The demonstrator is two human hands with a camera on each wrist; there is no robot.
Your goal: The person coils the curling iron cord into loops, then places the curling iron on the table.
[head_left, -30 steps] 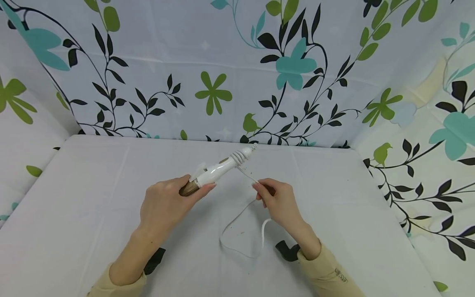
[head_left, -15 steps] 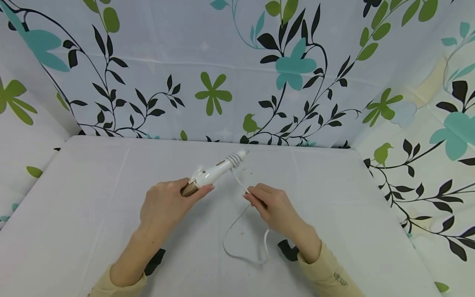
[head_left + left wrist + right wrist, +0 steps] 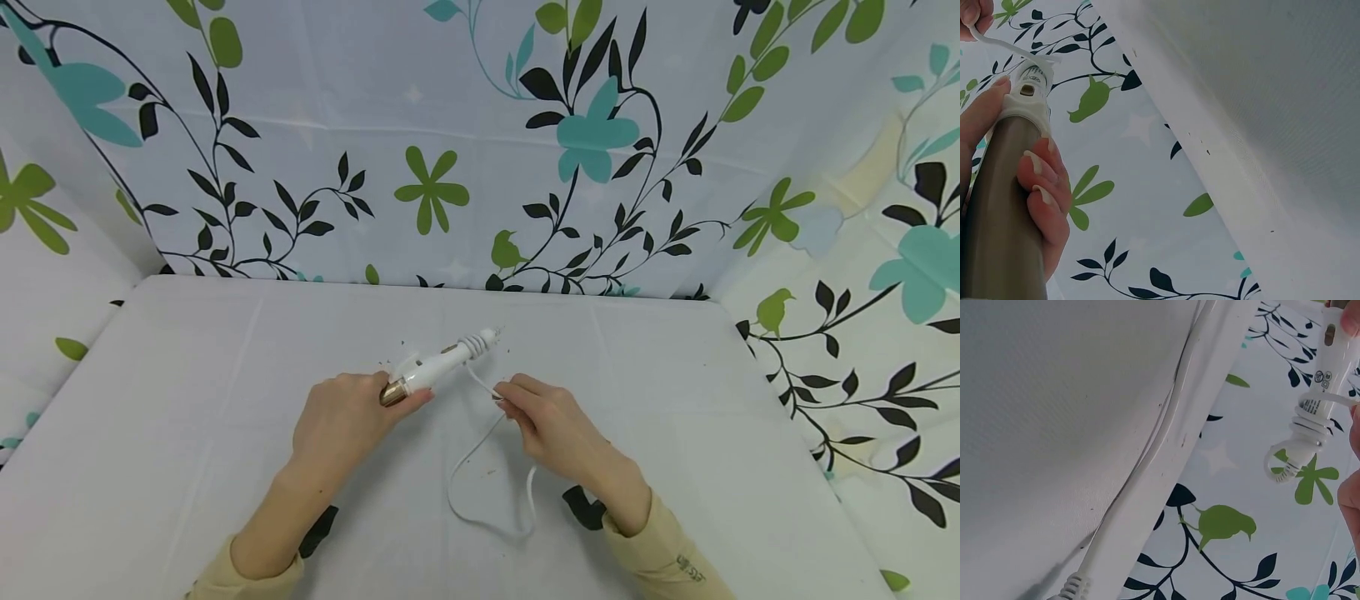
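Note:
My left hand [image 3: 341,425] grips a curling iron [image 3: 438,365] by its gold-brown barrel [image 3: 1007,206], thumb along one side and fingers curled round the other. Its white handle points away to the right, with a button [image 3: 1330,334] on it. Several turns of white cord [image 3: 1310,428] wrap the tail of the handle. To the right, my right hand [image 3: 551,425] pinches the cord a short way from these turns. The rest of the cord [image 3: 476,521] hangs in a loop below that hand. A ribbed cord end [image 3: 1074,586] shows at the bottom of the right wrist view.
A white cloth covers the table [image 3: 225,392], with small dark specks near its middle. Behind it hangs a curtain [image 3: 337,100] printed with leaves, flowers and birds. Black straps [image 3: 583,507] show at both wrists.
The curling iron has come down and nearer, its tail shifting slightly left. My right hand has moved left and down with the cord, and my left hand slightly right.

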